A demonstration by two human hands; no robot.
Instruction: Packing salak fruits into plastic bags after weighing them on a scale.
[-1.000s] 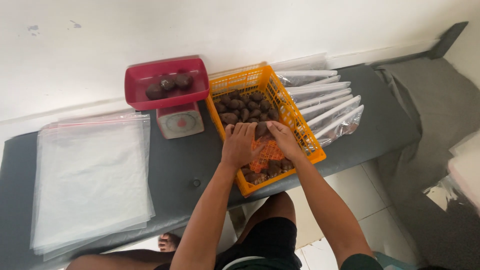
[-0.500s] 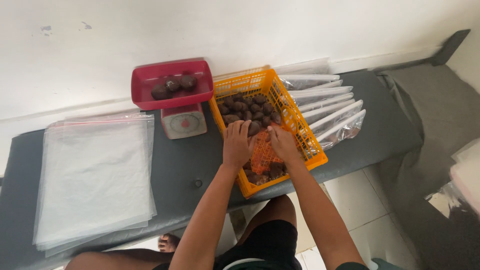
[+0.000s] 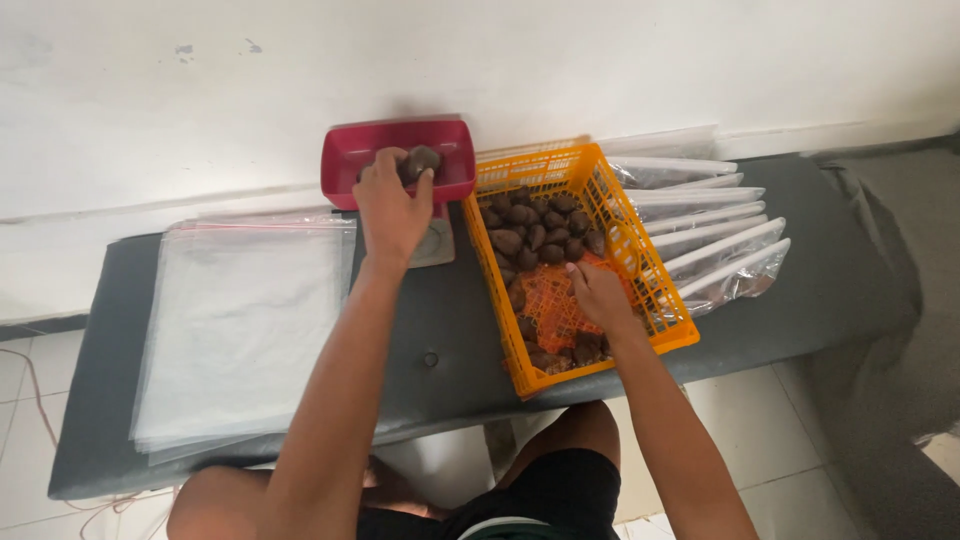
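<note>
Since the earlier frame, we note the left hand (image 3: 392,205) has left the orange crate (image 3: 520,365) and now reaches over the red tray (image 3: 345,165), which sits on a small scale (image 3: 435,245) on the bench (image 3: 430,390). Its grip is pinched round one dark brown fruit (image 3: 420,160), held just above the tray's middle; the fruit's long axis we cannot tell. Our right hand (image 3: 598,297) rests inside the crate, fingers curled among loose fruit (image 3: 535,235); whether it holds any we cannot tell. Clear bags (image 3: 240,320) lie stacked to the left.
</note>
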